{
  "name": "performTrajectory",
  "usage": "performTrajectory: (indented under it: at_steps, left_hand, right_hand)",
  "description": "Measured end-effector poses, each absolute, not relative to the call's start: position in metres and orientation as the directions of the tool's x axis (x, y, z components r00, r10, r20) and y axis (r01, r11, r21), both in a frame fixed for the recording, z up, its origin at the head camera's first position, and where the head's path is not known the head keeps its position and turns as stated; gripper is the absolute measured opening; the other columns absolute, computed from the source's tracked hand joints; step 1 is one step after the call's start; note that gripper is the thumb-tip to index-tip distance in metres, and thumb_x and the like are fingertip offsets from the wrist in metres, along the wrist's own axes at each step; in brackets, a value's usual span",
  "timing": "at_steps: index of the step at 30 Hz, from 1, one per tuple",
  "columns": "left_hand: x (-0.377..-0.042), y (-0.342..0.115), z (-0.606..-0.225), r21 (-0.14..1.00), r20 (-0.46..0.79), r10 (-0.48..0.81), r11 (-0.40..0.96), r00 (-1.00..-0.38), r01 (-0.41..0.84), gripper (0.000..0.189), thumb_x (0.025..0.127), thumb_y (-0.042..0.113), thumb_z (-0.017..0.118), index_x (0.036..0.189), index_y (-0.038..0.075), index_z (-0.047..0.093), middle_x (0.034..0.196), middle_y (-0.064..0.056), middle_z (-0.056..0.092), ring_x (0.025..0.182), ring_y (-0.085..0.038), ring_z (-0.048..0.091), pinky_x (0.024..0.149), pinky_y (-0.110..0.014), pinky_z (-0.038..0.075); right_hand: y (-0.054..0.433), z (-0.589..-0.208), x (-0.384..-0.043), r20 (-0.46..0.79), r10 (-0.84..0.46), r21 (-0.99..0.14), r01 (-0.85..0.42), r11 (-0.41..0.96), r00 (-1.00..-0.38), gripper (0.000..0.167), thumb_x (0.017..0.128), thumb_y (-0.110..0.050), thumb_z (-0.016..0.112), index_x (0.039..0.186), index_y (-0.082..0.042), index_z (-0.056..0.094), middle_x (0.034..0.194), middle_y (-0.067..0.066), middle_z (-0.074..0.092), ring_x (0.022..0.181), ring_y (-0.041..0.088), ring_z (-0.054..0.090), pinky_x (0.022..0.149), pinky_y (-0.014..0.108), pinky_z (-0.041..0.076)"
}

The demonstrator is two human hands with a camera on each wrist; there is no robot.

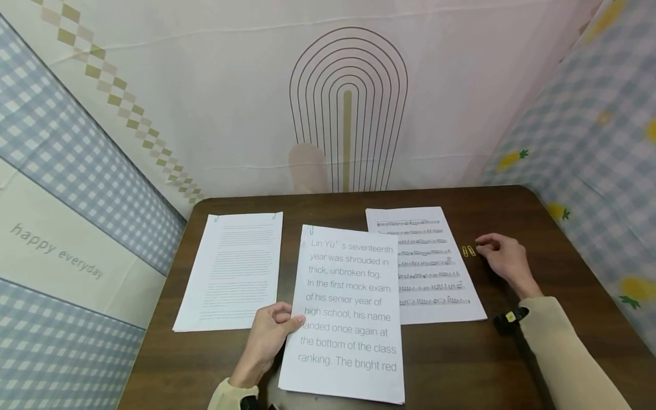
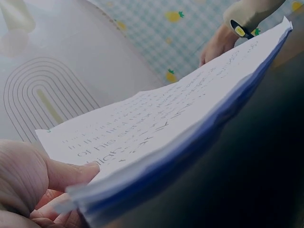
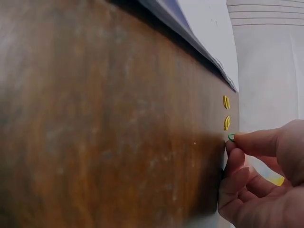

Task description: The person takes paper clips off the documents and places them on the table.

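On the far left, a blue checked cloth (image 1: 72,102) is hanging beyond the tabletop (image 1: 441,364). Toward the tabletop's left edge and far left corner, a stack of finely printed sheets (image 1: 233,273) is lying flat, with clips (image 1: 216,218) showing at both ends of its top edge.

Just beside that stack's near right corner, your left hand (image 1: 269,336) is gripping the large-print sheets (image 1: 348,307) by their left edge, thumb pressing on the printed face and fingers curling beneath. You are holding these sheets toward the middle of the tabletop's near edge, and one clip (image 1: 311,230) is sitting at their upper left corner. They are covering part of the sheet music (image 1: 430,267), which is lying right of centre, close to the tabletop's far edge.

Next to the music's right side, two yellow paper clips (image 1: 468,251) are resting side by side, toward the tabletop's far right corner. Just right of them, your right hand (image 1: 503,259) is pinching a small green loop (image 3: 231,137) between thumb and fingertip; most of it is hiding behind the fingers. Beyond the right edge, a pineapple-patterned cloth (image 1: 579,154) is hanging.
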State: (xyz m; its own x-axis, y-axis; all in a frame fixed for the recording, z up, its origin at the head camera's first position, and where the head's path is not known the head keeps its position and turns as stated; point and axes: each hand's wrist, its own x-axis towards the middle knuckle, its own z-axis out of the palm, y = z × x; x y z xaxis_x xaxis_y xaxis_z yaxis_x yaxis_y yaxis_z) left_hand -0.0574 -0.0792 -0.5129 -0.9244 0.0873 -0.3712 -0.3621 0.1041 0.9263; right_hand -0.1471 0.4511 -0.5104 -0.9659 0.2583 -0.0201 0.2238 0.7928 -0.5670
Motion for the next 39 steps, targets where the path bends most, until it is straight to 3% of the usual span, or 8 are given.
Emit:
performTrajectory:
  at_steps: [8, 26, 32, 39]
  left_hand:
    - [-0.057, -0.08, -0.513, 0.927, -0.37, 0.098, 0.111, -0.924, -0.359, 0.02, 0.096, 0.002, 0.077, 0.112, -0.01, 0.07, 0.088, -0.02, 0.083, 0.07, -0.025, 0.081, 0.064, -0.03, 0.066]
    - [-0.056, -0.077, -0.515, 0.925, -0.378, 0.097, 0.079, -0.921, -0.372, 0.018, 0.096, 0.0, 0.077, 0.109, -0.01, 0.07, 0.088, -0.019, 0.084, 0.069, -0.023, 0.081, 0.064, -0.029, 0.065]
    - [-0.053, -0.078, -0.516, 0.922, -0.385, 0.104, 0.086, -0.917, -0.377, 0.019, 0.097, 0.001, 0.076, 0.111, -0.01, 0.07, 0.088, -0.018, 0.084, 0.069, -0.023, 0.081, 0.064, -0.03, 0.066]
    - [-0.056, -0.078, -0.515, 0.927, -0.374, 0.12, 0.084, -0.92, -0.366, 0.019, 0.096, 0.001, 0.077, 0.11, -0.011, 0.069, 0.089, -0.019, 0.084, 0.069, -0.022, 0.081, 0.064, -0.03, 0.066]
  right_hand:
    - [0.452, -0.513, -0.149, 0.014, 0.235, -0.511, 0.195, 0.837, -0.972, 0.023, 0.108, -0.013, 0.064, 0.12, 0.003, 0.076, 0.099, 0.023, 0.072, 0.08, 0.028, 0.059, 0.069, 0.034, 0.041]
    - [0.448, -0.516, -0.15, 0.016, 0.325, -0.528, 0.268, 0.806, -0.946, 0.026, 0.106, -0.017, 0.067, 0.112, 0.005, 0.078, 0.102, 0.027, 0.075, 0.087, 0.033, 0.062, 0.073, 0.037, 0.04]
    - [0.437, -0.507, -0.144, 0.03, 0.394, -0.604, 0.297, 0.739, -0.919, 0.037, 0.111, -0.03, 0.062, 0.119, 0.002, 0.076, 0.108, 0.022, 0.074, 0.086, 0.02, 0.059, 0.072, 0.029, 0.042]
    - [0.39, -0.468, -0.139, 0.111, 0.351, -0.721, 0.168, 0.673, -0.93, 0.035, 0.11, -0.034, 0.066, 0.123, -0.004, 0.077, 0.112, 0.014, 0.073, 0.084, 0.009, 0.058, 0.065, 0.016, 0.047]
